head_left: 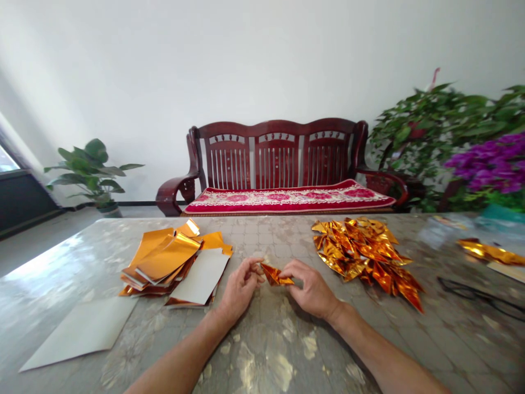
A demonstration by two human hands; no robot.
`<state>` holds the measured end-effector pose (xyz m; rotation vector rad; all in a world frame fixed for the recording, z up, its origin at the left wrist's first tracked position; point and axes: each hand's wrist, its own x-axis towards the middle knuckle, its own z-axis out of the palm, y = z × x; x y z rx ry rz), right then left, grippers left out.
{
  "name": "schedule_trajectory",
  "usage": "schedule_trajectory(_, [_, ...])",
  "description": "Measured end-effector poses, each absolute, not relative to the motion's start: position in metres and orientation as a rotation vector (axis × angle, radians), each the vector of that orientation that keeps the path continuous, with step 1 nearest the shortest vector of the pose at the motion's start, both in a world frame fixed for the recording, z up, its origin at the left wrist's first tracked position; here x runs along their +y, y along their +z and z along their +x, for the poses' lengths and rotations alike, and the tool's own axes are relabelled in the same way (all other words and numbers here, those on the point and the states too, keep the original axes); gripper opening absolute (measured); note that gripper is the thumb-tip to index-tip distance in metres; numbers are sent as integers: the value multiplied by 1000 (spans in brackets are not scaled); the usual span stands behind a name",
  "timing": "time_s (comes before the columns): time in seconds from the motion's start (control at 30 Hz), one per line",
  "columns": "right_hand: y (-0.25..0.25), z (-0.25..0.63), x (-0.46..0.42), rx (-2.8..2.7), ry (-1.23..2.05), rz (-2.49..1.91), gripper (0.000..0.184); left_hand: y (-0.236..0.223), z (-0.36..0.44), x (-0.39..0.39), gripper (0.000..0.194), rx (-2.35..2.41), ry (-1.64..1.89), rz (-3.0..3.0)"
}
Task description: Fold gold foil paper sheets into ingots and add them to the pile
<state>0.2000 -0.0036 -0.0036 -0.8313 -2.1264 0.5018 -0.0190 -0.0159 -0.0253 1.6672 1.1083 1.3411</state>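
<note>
Both hands meet at the middle of the table (262,350) over a small folded piece of gold foil paper (275,275). My left hand (240,289) pinches its left end with fingers closed. My right hand (311,289) grips its right end, fingers curled down on it. To the left lies a stack of flat gold foil sheets (170,261), some turned white side up. To the right sits a pile of folded gold foil pieces (365,253).
A single white sheet (84,330) lies near the left front. A black cord (479,295) and more gold foil (490,253) lie at the far right. Behind the table stand a wooden bench (279,164) with a red cushion and potted plants (92,172).
</note>
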Motion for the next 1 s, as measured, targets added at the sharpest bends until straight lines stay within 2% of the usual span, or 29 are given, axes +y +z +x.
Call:
schedule_trajectory(0.2, [-5, 201, -2, -2112, 534, -825, 34, -21, -27, -13, 23, 1229, 1367, 1857])
schedule_trajectory(0.57, [-9, 201, 1, -2067, 614, -840, 28, -31, -27, -7, 15, 1184, 1283, 1778])
schedule_trajectory(1.0, [-12, 199, 1, -2092, 610, -827, 35, -23, -19, -15, 10, 1259, 1292, 1682])
